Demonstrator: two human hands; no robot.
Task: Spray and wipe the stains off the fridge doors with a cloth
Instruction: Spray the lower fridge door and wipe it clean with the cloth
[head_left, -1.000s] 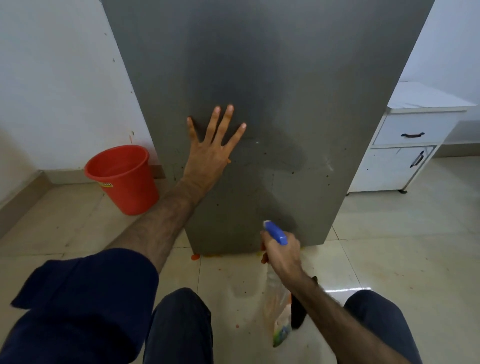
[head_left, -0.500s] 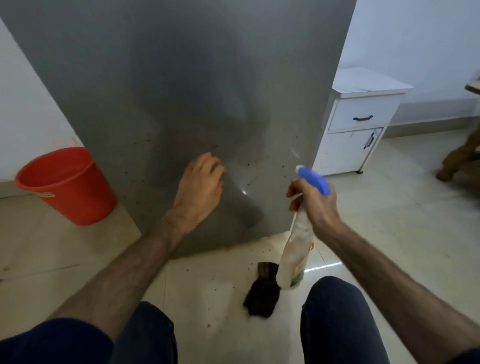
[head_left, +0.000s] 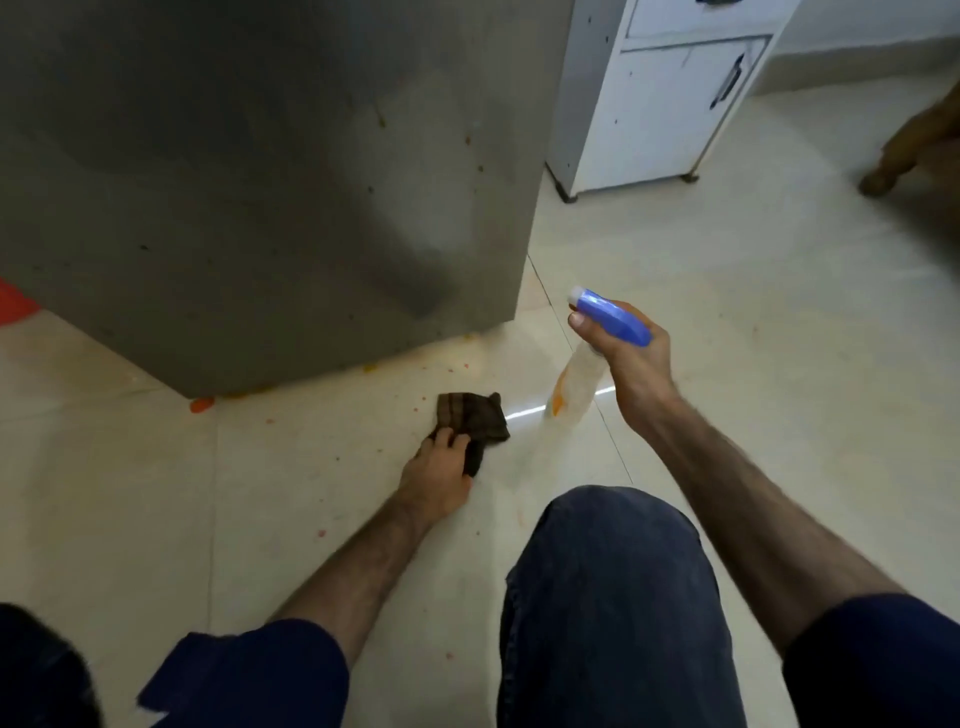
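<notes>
The left hand (head_left: 435, 475) is down on the floor (head_left: 753, 312), its grip closed on the near edge of the cloth (head_left: 470, 418). The fingers (head_left: 451, 441) curl over the dark brown fabric and pinch it against the tile; the rest of the cloth lies bunched just ahead of the knuckles, toward the fridge.

The right hand (head_left: 631, 364) is raised off the floor, to the right of the cloth and well apart from the left hand. Its grip is wrapped tight around the neck of the spray bottle (head_left: 579, 384), just below the blue head (head_left: 613, 317). One fingertip lies under the front of the head, by the white nozzle, which points up and left toward the fridge. The pale bottle body hangs down and left from the grip, blurred, with an orange patch low on it.

The fridge door (head_left: 260, 182) stands ahead of both hands, touched by neither. Its grey face carries small dark and orange specks, most of them above the cloth and left of the nozzle. Orange spatter dots the floor along the door's foot, just beyond the cloth.

A white cabinet (head_left: 660, 109) stands beyond the right hand, beside the fridge. A knee (head_left: 608, 571) in dark blue trousers sits between the two forearms.
</notes>
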